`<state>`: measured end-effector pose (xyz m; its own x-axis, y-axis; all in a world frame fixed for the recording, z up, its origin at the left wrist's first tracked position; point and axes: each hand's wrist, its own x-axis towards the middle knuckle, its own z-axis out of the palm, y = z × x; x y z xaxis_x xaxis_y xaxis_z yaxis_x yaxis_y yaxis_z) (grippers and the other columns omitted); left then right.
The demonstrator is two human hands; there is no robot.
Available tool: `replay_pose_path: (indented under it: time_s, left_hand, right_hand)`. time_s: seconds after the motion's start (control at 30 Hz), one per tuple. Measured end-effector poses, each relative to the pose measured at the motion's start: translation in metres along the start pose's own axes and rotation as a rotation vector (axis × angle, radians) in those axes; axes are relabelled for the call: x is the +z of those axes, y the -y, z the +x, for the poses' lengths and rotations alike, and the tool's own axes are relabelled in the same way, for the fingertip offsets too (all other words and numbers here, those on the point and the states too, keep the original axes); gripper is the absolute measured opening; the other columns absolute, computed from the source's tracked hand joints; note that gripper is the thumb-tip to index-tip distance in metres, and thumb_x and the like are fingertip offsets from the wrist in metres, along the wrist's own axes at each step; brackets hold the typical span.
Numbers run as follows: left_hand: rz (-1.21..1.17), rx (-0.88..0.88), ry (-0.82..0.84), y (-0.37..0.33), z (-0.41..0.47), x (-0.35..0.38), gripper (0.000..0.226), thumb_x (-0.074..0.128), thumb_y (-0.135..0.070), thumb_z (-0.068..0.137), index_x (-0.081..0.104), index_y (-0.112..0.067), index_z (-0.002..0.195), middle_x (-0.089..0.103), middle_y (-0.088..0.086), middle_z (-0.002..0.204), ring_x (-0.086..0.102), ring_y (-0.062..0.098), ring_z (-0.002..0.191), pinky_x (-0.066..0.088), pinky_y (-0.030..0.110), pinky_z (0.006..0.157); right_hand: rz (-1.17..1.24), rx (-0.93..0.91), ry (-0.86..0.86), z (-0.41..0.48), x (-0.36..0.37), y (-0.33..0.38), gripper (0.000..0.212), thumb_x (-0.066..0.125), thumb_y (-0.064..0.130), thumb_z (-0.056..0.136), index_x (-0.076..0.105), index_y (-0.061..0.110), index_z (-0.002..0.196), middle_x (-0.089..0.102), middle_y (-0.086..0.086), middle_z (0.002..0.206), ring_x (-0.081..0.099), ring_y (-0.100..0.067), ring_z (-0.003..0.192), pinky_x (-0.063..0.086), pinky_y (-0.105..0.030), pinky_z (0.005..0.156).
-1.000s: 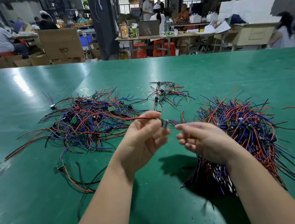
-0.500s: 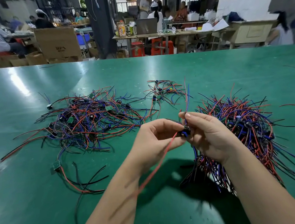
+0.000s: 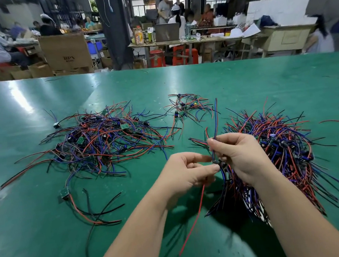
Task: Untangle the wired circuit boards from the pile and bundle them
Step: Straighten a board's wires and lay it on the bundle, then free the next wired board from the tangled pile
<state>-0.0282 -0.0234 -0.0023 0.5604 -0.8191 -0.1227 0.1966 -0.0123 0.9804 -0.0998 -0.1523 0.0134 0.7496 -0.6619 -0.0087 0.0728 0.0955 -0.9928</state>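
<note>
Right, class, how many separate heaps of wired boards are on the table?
3: a wide tangle at left, a small cluster back centre, a dense bundle at right by the right hand. A loose piece lies front left; others may lie off-frame.

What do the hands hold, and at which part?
One wired circuit board: the left hand pinches its dark body, the right hand grips its wires above.

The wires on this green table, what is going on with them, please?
A person is handling one wired board. The left hand pinches it, while the right hand holds its blue and red wires upright. One red wire hangs down below. A tangled pile lies on the left of the green table, a smaller cluster lies further back, and a denser heap lies on the right.
</note>
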Motion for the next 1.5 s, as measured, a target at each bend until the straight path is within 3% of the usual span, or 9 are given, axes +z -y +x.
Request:
replay_pose_path:
  time_s: [0.2,0.37,0.5,0.6,0.73,0.9,1.0,1.13,1.5]
  left_hand:
    - [0.105,-0.114,0.278,-0.001,-0.010,0.000,0.016,0.070,-0.003,0.082,0.065,-0.001,0.097,0.068,0.002,0.066,0.065,0.012,0.057,0.054,0.023,0.058]
    - [0.063,-0.135,0.289,-0.005,-0.010,-0.008,0.006,0.069,-0.002,0.082,0.067,-0.005,0.087,0.068,0.007,0.072,0.067,0.015,0.060,0.055,0.023,0.059]
    - [0.090,-0.107,0.215,-0.007,-0.009,-0.015,0.005,0.071,-0.003,0.081,0.069,-0.008,0.080,0.069,0.007,0.069,0.068,0.015,0.059,0.053,0.020,0.055]
    - [-0.004,-0.052,-0.006,-0.006,-0.002,-0.015,0.004,0.072,-0.008,0.081,0.068,-0.007,0.082,0.069,0.009,0.073,0.067,0.015,0.058,0.055,0.023,0.055]
    - [0.069,0.069,-0.100,-0.004,0.003,-0.017,0.003,0.067,-0.010,0.086,0.068,-0.011,0.084,0.071,-0.001,0.070,0.067,0.011,0.056,0.054,0.020,0.052]
    - [0.227,0.222,-0.026,-0.007,0.003,-0.027,0.021,0.058,-0.006,0.093,0.071,-0.022,0.092,0.073,-0.011,0.080,0.067,0.002,0.074,0.054,0.021,0.070]
    - [0.684,0.308,-0.411,-0.006,0.007,-0.052,0.016,0.063,-0.014,0.087,0.074,-0.024,0.094,0.071,-0.008,0.099,0.062,0.002,0.095,0.043,0.018,0.089]
    - [1.234,-0.053,-0.622,0.008,0.011,-0.091,0.026,0.053,-0.022,0.091,0.064,-0.026,0.113,0.047,0.004,0.141,0.036,0.021,0.133,0.030,0.038,0.107]
    - [1.266,-0.082,-0.812,0.017,0.015,-0.094,0.027,0.059,-0.022,0.092,0.057,-0.036,0.115,0.067,-0.007,0.104,0.056,0.020,0.105,0.026,0.037,0.085]
  right_hand:
    - [0.269,0.027,-0.184,0.007,-0.015,0.008,0.004,0.068,-0.002,0.078,0.066,0.001,0.081,0.064,-0.002,0.055,0.049,-0.005,0.044,0.037,-0.013,0.041]
    - [0.433,0.041,-0.280,0.006,-0.014,0.008,0.004,0.066,0.005,0.085,0.063,0.007,0.084,0.061,-0.004,0.061,0.053,-0.003,0.043,0.037,-0.011,0.038]
    - [0.510,0.039,-0.282,0.011,-0.011,0.009,0.013,0.056,0.021,0.095,0.062,0.011,0.098,0.062,-0.004,0.077,0.061,-0.011,0.058,0.045,-0.017,0.052]
    - [0.247,0.055,-0.100,0.007,-0.011,0.009,0.026,0.061,0.014,0.089,0.055,0.016,0.114,0.058,-0.004,0.096,0.058,-0.016,0.070,0.043,-0.025,0.060]
    - [-0.274,-0.101,0.261,-0.007,0.003,0.002,0.024,0.079,0.012,0.069,0.072,0.018,0.091,0.070,-0.001,0.080,0.059,-0.011,0.065,0.046,-0.021,0.059]
    - [-0.331,-0.314,0.115,-0.008,0.004,0.006,0.018,0.079,0.006,0.071,0.075,0.021,0.078,0.073,0.000,0.069,0.063,-0.008,0.061,0.051,-0.017,0.062]
    - [-0.479,-0.395,-0.195,-0.005,-0.010,0.010,0.017,0.078,0.011,0.072,0.073,0.027,0.074,0.072,0.004,0.071,0.064,-0.008,0.064,0.053,-0.019,0.064]
    - [-0.881,-0.313,-0.362,0.003,-0.028,0.009,0.013,0.069,0.016,0.078,0.073,0.023,0.087,0.057,-0.007,0.100,0.050,-0.017,0.077,0.040,-0.027,0.074]
    - [-0.827,-0.304,-0.268,-0.001,-0.013,0.001,0.015,0.063,0.014,0.083,0.070,0.026,0.089,0.054,-0.005,0.100,0.050,-0.007,0.065,0.034,-0.025,0.069]
